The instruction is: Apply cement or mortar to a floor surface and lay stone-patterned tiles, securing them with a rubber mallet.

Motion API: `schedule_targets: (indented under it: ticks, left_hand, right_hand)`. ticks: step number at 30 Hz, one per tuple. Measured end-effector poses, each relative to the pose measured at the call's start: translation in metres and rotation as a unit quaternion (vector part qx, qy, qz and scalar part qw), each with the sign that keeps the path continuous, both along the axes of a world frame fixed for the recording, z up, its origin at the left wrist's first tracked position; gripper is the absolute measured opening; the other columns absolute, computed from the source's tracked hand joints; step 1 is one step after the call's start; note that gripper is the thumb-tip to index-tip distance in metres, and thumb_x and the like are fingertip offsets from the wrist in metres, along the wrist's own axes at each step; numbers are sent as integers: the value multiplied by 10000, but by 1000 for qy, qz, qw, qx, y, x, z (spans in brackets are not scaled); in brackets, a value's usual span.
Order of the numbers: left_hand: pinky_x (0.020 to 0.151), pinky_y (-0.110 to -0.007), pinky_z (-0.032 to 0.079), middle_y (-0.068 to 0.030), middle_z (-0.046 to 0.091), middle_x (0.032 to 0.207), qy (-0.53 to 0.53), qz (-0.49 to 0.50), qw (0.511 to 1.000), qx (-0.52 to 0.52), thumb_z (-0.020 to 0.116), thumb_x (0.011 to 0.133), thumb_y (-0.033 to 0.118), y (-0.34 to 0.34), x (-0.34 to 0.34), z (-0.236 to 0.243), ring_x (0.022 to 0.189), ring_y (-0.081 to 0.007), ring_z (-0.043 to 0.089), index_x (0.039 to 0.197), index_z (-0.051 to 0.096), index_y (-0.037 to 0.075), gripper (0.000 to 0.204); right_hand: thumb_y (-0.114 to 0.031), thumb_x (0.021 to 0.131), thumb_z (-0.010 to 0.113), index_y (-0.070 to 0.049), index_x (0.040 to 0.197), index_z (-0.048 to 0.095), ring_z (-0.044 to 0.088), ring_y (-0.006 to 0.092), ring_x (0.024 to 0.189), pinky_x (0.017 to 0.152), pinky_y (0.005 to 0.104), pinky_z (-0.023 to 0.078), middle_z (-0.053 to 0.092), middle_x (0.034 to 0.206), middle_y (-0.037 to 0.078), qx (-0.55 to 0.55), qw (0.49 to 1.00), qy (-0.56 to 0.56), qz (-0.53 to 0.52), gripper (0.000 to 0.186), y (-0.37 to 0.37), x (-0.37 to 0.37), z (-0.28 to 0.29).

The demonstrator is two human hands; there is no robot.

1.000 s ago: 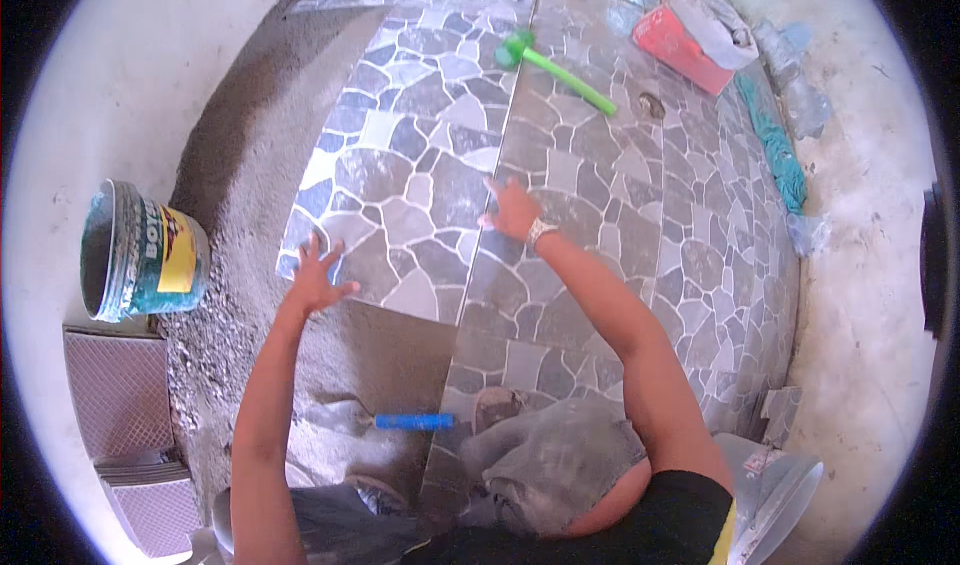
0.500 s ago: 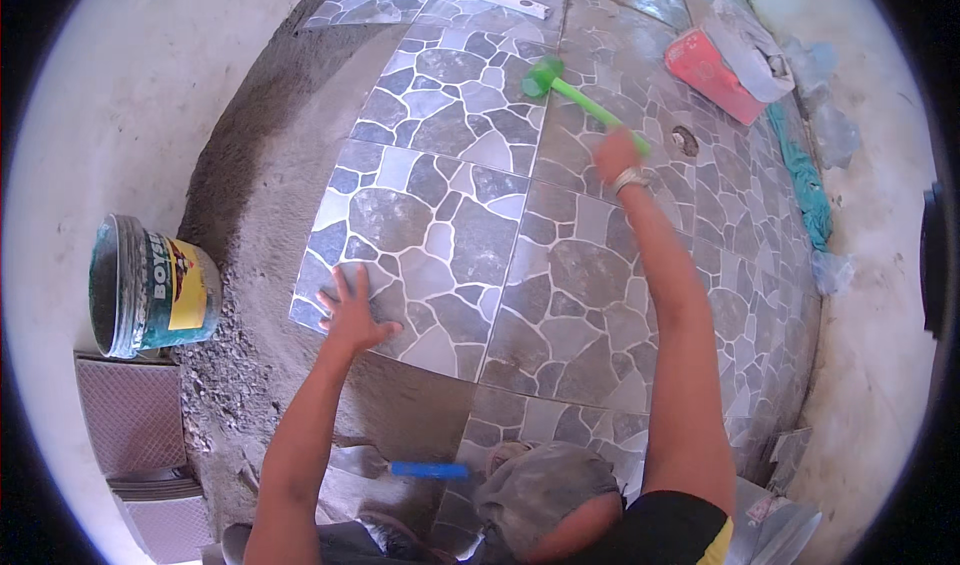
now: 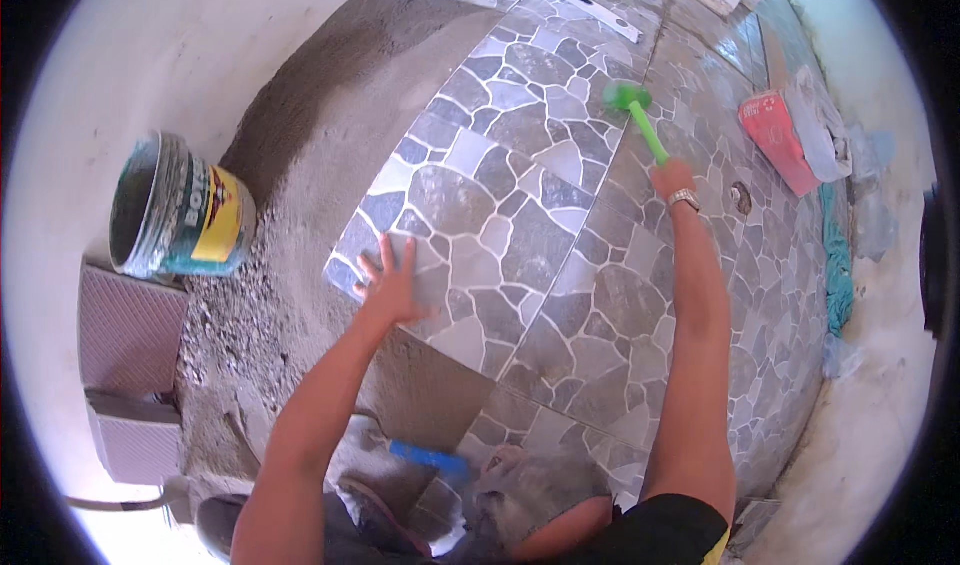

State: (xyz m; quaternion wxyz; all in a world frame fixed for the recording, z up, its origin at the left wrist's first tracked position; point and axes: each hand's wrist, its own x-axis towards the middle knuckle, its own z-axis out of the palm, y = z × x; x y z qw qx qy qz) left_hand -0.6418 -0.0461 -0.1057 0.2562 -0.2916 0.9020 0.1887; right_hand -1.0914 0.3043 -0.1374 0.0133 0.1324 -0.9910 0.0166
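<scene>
The floor is being covered by stone-patterned tiles at the centre and right of the frame, while at the left a bed of grey cement is being left bare. In the middle of the frame, the large tile is being kept flat under the left hand, as half a second ago. At the left, the bucket is being supported by the gravelly ground.

The change is being seen at the upper right of centre: a second ago the green hammer was being left alone, and now it is being gripped. By this, it seems, the work is being divided between one steadying hand and one hand with a tool.

The tile is being touched near its lower left edge by the left hand, whose fingers are being spread wide, with nothing being grasped. The hammer handle is being enclosed by the right hand, well apart from the left one. The hammer head is being held beyond the tile's upper right corner; because of blur, it cannot be told whether the surface is being touched. At the lower centre, a blue handle is being left unheld.
</scene>
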Motion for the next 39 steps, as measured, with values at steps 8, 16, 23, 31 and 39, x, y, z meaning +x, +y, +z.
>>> schedule_targets:
  ticks: [8, 16, 23, 31, 39]
  left_hand:
    - [992, -820, 320, -164, -115, 1666, -1, -16, 1000, -27, 903, 589, 552, -8, 4, 10, 1427, -650, 33, 1608, 54, 322, 1346]
    - [1028, -749, 377, -125, -123, 1671, -26, 2, 999, -31, 868, 629, 593, -4, 5, 18, 1455, -601, 37, 1605, 39, 359, 1301]
    - [1027, -767, 362, -124, -92, 1673, -12, 32, 999, -36, 871, 640, 579, -7, -1, 12, 1456, -593, 68, 1604, 55, 358, 1282]
    - [1022, -811, 303, -97, -97, 1678, -3, -19, 999, -32, 926, 551, 568, -29, -11, -2, 1503, -504, 11, 1614, 18, 263, 1431]
    - [1008, -787, 358, -99, -106, 1677, -11, -4, 1000, -23, 935, 548, 547, -25, -12, 13, 1497, -517, 11, 1615, 9, 221, 1450]
  right_hand:
    - [-375, 951, 655, -75, 778, 607, 509, 104, 468, 426, 301, 389, 530, 585, -26, -455, 854, -253, -25, 350, -23, 289, 36]
    - [-496, 988, 524, -28, 913, 625, 622, 266, 570, 546, 421, 466, 620, 661, 112, -366, 873, -322, 20, 484, -81, 396, 14]
    - [-545, 1007, 460, -14, 841, 595, 632, 282, 560, 536, 438, 500, 603, 628, 136, -332, 879, -340, 35, 573, -114, 393, 13]
    - [-470, 1039, 450, -33, 895, 540, 491, 140, 401, 378, 318, 418, 511, 566, 28, -508, 772, -381, 28, 469, -155, 389, 79]
    - [-419, 1032, 484, -31, 870, 589, 537, 165, 398, 381, 338, 423, 529, 542, 48, -427, 806, -411, 11, 434, -179, 394, 28]
